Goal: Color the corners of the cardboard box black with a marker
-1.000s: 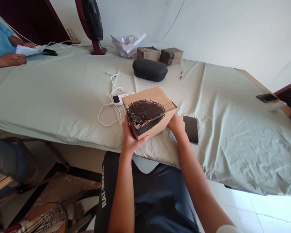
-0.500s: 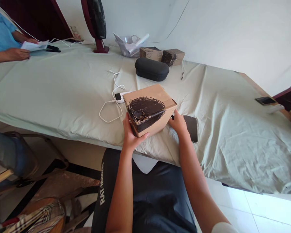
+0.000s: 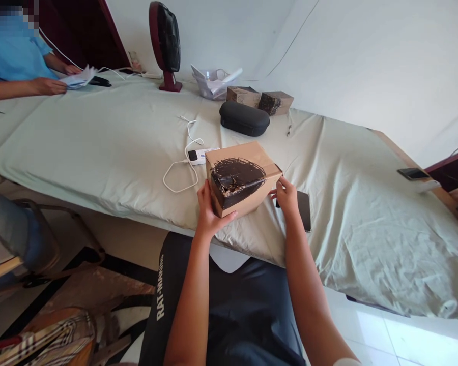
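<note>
A brown cardboard box [image 3: 252,152] is tilted above the near edge of the cloth-covered table, its left corner covered in black scribble and dark, rough patches. My left hand [image 3: 209,213] is closed around the box's lower left corner, thumb along the front face. At the box's right end is my right hand [image 3: 286,194], its fingers curled near the edge. A small dark piece shows below those fingers; what it is cannot be made out. Behind the right wrist lies a dark flat tablet or phone [image 3: 304,211]. Left of the box sits a white power strip [image 3: 200,156] with a white cable [image 3: 180,190].
Farther back are a black hard case [image 3: 244,119], two scribbled cardboard boxes [image 3: 242,95], a clear plastic basket [image 3: 211,90] and a fan [image 3: 166,40]. A co-worker in blue [image 3: 19,61] holds papers [image 3: 78,79] at the left. A phone [image 3: 412,174] lies at the right edge.
The view has shifted slightly up and left. My right hand has drawn a little away from the box's end, its fingers more curled; my left hand keeps its grip.
</note>
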The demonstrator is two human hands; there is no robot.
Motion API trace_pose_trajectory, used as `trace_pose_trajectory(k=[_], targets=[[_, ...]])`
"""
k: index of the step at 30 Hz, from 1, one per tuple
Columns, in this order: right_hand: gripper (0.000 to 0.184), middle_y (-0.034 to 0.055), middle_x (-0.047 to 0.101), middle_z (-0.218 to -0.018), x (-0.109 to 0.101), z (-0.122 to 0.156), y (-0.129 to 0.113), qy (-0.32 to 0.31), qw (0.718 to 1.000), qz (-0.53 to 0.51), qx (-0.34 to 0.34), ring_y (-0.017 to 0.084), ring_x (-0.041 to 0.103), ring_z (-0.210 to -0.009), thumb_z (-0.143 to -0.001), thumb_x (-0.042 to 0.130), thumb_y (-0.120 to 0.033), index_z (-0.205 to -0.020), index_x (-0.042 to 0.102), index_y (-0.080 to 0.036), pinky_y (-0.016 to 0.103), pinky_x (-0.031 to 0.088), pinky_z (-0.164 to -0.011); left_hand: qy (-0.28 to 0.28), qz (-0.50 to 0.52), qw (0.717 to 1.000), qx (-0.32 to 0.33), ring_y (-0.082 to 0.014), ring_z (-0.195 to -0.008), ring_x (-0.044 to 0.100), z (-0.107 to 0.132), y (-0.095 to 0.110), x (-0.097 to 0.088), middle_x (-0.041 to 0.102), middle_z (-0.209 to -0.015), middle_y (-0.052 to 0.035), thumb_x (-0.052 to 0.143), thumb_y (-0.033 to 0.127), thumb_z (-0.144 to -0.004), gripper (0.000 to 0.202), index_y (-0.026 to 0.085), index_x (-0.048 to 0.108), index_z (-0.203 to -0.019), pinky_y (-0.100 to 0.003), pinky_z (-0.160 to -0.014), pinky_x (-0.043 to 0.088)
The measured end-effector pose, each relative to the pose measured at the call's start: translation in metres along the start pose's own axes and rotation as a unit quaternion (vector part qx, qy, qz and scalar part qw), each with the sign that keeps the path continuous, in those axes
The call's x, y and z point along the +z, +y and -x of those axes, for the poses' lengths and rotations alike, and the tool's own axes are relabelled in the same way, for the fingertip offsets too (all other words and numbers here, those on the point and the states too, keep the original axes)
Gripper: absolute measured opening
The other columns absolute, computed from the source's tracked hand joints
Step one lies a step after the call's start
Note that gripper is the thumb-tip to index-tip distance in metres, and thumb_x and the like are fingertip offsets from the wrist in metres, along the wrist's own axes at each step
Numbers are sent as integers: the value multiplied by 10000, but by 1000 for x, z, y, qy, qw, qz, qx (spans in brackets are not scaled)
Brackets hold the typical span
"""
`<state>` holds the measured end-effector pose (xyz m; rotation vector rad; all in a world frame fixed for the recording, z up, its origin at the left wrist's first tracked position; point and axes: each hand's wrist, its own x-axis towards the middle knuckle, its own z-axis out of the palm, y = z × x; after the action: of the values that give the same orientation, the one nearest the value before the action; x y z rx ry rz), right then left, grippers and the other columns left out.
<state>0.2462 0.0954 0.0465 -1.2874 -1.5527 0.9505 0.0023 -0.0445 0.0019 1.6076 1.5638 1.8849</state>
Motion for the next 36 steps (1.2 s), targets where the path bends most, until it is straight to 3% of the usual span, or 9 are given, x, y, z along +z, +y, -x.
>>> trace_pose_trajectory(k=[3,8,14,20,25,29,33,36], targets=[[405,83,726,-1166,4,4,-7,51,995,-70,-43,157,738,-707,-903,482,-497,-1106,685,-211,277,545,-588,-1,-1,1000,7,-438,-1504,412,1,-2,0,347,-1544,-192,915,579,-659,1304,284,188,-1701,-609,-1245,376],[318,18,732,-1009,4,6,-6,60,987,-138,-56,151,721,-713,-833,569,-378,-1128,552,-262,260,534,-599,-1,1,1000,-3,-433,-1540,366,4,-5,3,311,-1556,-198,886,604,-706,1298,285,131,-1713,-610,-1263,353],[271,-46,647,-803,18,1,8,36,988,-101,-109,116,621,-622,-830,645,-356,-997,449,-271,236,471,-564,-9,-21,1000,-4,-427,-1570,322,8,-3,1,293,-1590,-214,877,562,-734,1288,251,99,-1711,-609,-1284,315],[303,-19,664,-806,24,-1,22,23,994,-44,-100,157,620,-684,-782,639,-320,-1051,520,-249,291,490,-629,-6,5,999,-31,-410,-1537,369,5,9,-7,307,-1578,-199,885,464,-713,1291,288,90,-1715,-601,-1260,359],[437,28,742,-950,21,-4,31,11,995,21,-98,182,635,-784,-740,575,-251,-1177,571,-248,312,489,-687,36,-59,997,-42,-428,-1533,310,-2,27,-19,300,-1541,-178,904,420,-672,1277,297,170,-1710,-632,-1274,314],[361,24,747,-936,23,-1,28,19,992,41,-118,178,632,-781,-804,577,-278,-1163,596,-251,326,495,-708,55,-75,994,-51,-414,-1522,323,-6,35,-29,307,-1516,-170,899,399,-684,1263,306,170,-1710,-629,-1280,304],[332,7,719,-885,26,3,22,24,992,19,-126,178,652,-804,-829,560,-278,-1160,585,-255,324,508,-707,51,-118,991,-35,-439,-1543,290,-7,39,-36,295,-1550,-191,903,406,-691,1272,278,155,-1712,-654,-1275,299],[353,-6,696,-861,27,4,22,11,992,7,-124,179,663,-827,-821,547,-260,-1173,570,-260,326,513,-719,54,-127,990,22,-450,-1582,253,-10,49,-42,230,-1620,-221,870,493,-755,1272,270,62,-1712,-673,-1270,299]])
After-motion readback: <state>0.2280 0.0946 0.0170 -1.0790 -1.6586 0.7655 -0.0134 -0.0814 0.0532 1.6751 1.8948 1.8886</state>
